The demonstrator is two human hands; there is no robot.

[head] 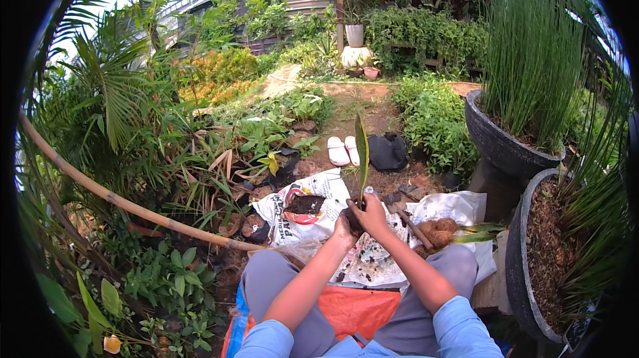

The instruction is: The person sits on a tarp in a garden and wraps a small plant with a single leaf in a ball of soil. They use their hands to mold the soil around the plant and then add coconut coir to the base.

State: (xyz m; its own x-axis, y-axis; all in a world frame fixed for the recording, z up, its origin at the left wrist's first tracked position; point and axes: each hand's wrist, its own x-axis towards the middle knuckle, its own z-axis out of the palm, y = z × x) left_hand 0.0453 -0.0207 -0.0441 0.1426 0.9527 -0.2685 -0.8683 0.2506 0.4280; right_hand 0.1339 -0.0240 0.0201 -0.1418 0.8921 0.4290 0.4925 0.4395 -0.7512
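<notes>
Both hands meet in front of my knees around the dark base of an upright snake plant leaf (362, 158). My left hand (345, 225) cups the dark root ball or small pot from the left and below. My right hand (370, 212) closes round it from the right, at the foot of the leaf. Left of the hands lies a white printed sack (332, 191) with dark soil (305, 204) in its opening. A wooden-handled tool (414, 229) rests on a soil-strewn white sheet (372, 258) to the right, beside brown coconut fibre (439, 232) and more snake plant leaves (474, 237).
White clogs (338, 151) and a black bag (387, 152) lie ahead on the soil. Large dark planters (519, 156) with reed-like plants stand at the right. A bamboo pole (125, 202) curves across the left, over dense plants. An orange tarp (357, 310) lies beneath me.
</notes>
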